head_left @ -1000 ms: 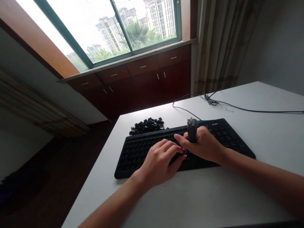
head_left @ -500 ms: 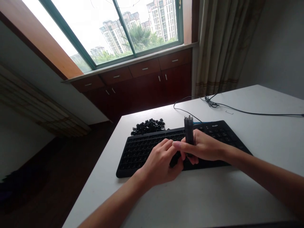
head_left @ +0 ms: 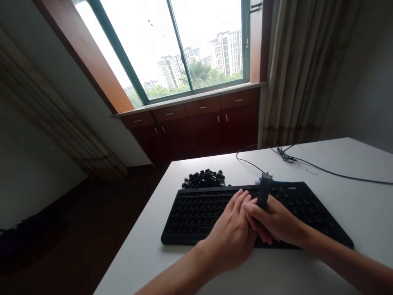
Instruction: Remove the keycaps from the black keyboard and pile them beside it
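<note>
- Holding a dark tool (head_left: 264,192), nearly upright, in the right hand (head_left: 275,217), with the grip clamped around its body.
- Meeting the right hand with the left hand (head_left: 234,230), over the keyboard (head_left: 215,205); cannot tell whether anything is in that hidden grip.
- Lying flat on the white counter (head_left: 147,229), with a heap of black pieces (head_left: 205,179) just behind the keyboard's left half.
- Farther back, at right: tangled cable (head_left: 285,155), thin bent wire (head_left: 311,171) near it.

Black keyboard (head_left: 193,213), perhaps dark-grey tool (head_left: 264,192)
</note>
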The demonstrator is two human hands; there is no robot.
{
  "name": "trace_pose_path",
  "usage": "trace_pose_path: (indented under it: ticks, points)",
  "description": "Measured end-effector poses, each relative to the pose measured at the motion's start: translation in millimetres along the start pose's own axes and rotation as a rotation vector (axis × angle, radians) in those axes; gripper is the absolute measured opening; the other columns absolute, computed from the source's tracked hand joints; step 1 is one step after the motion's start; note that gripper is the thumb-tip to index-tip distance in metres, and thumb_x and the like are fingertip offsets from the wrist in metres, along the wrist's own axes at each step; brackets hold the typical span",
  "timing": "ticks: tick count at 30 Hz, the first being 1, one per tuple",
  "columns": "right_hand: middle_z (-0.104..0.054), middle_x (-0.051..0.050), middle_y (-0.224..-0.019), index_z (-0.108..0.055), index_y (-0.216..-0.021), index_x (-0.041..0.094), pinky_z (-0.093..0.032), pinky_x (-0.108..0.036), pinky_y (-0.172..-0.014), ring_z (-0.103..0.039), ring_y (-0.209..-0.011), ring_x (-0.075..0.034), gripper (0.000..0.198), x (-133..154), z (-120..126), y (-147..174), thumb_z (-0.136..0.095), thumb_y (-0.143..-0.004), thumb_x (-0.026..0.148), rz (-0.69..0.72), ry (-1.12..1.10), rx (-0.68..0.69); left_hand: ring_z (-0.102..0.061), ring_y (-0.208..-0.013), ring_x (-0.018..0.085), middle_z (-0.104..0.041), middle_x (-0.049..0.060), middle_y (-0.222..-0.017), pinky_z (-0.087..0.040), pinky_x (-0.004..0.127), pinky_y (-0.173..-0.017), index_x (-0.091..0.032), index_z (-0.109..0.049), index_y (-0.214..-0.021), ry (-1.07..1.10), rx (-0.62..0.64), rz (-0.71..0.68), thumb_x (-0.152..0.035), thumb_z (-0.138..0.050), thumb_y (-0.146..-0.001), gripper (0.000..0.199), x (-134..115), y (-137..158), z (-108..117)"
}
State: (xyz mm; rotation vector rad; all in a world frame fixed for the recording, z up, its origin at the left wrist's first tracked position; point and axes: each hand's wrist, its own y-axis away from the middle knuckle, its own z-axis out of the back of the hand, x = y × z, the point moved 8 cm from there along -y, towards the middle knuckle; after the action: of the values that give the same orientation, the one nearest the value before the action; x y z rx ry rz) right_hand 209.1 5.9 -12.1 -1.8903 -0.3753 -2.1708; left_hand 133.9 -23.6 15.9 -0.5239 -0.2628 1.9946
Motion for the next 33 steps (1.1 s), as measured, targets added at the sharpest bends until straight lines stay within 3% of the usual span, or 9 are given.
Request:
trace_pose_path:
  ticks: [4,7,10,15,19,27,33]
  points:
    - [-0.047,0.001,-0.035,-0.043,-0.043,0.023,-0.039,-0.024,-0.042,-0.043,-0.033,-0.011,0.06,0.1,-1.6,1.3,-0.04,-0.1,0.042,0.075,0.09,-0.029,-0.023,-0.153,0.033,-0.041,0.018,-0.157,-0.025,0.051,-0.127,-0.007,-0.038,-0.15,-0.089,0.092,-0.018,-0.023,-0.042,-0.099,0.053,1.4,2.9,-9.1]
    - [-0.047,0.0,-0.034,-0.041,-0.043,0.024,-0.039,-0.026,-0.044,-0.042,-0.034,-0.012,0.062,-5.1,0.4,1.7,-0.038,-0.1,0.046,0.078,0.111,-0.064,-0.018,-0.155,0.032,-0.037,0.022,-0.158,-0.024,0.049,-0.128,-0.002,-0.029,-0.153,-0.082,0.13,0.004,-0.023,-0.042,-0.098,0.06,5.2,5.2,-11.8]
    - [-0.046,0.001,-0.034,-0.043,-0.048,0.023,-0.034,-0.026,-0.042,-0.038,-0.033,-0.011,0.058,-11.1,5.5,1.0,-0.041,-0.098,0.051,0.079,0.041,-0.124,-0.022,-0.154,0.032,-0.039,0.021,-0.157,-0.024,0.048,-0.128,-0.003,-0.028,-0.153,-0.03,0.133,0.021,-0.023,-0.041,-0.099,0.059,6.9,4.8,-12.8]
    - [-0.034,0.006,-0.035,-0.041,-0.05,0.024,-0.019,-0.025,-0.035,-0.027,-0.029,-0.008,0.055,-15.4,21.3,-1.4,-0.049,-0.091,0.061,0.061,-0.206,-0.318,-0.04,-0.146,0.029,-0.047,0.024,-0.151,-0.036,0.046,-0.123,-0.003,-0.033,-0.148,0.034,0.03,0.139,-0.017,-0.036,-0.1,0.05,14.0,0.0,-4.8]
    - [-0.034,0.006,-0.038,-0.042,-0.048,0.023,-0.022,-0.025,-0.035,-0.028,-0.031,-0.008,0.055,-12.7,15.9,-3.1,-0.054,-0.087,0.06,0.058,-0.146,-0.258,-0.049,-0.139,0.029,-0.055,0.019,-0.143,-0.04,0.047,-0.121,-0.01,-0.042,-0.143,0.082,-0.006,0.111,-0.02,-0.046,-0.096,0.049,12.0,-1.1,2.0]
    - [-0.035,0.005,-0.04,-0.043,-0.052,0.021,-0.018,-0.022,-0.037,-0.028,-0.035,-0.007,0.051,-7.1,13.0,2.5,-0.049,-0.091,0.054,0.001,-0.014,-0.172,-0.062,-0.113,0.022,-0.067,0.007,-0.121,-0.051,0.037,-0.105,-0.02,-0.066,-0.113,0.172,-0.09,0.143,-0.027,-0.06,-0.093,0.022,23.3,10.7,11.8]
    - [-0.031,0.006,-0.036,-0.041,-0.046,0.022,-0.014,-0.025,-0.036,-0.023,-0.033,-0.006,0.053,-0.2,25.3,-0.7,-0.05,-0.087,0.055,-0.037,0.01,-0.186,-0.064,-0.098,0.017,-0.072,0.001,-0.109,-0.053,0.032,-0.093,-0.023,-0.069,-0.107,0.131,-0.131,0.096,-0.027,-0.063,-0.095,0.015,22.8,12.6,16.0]
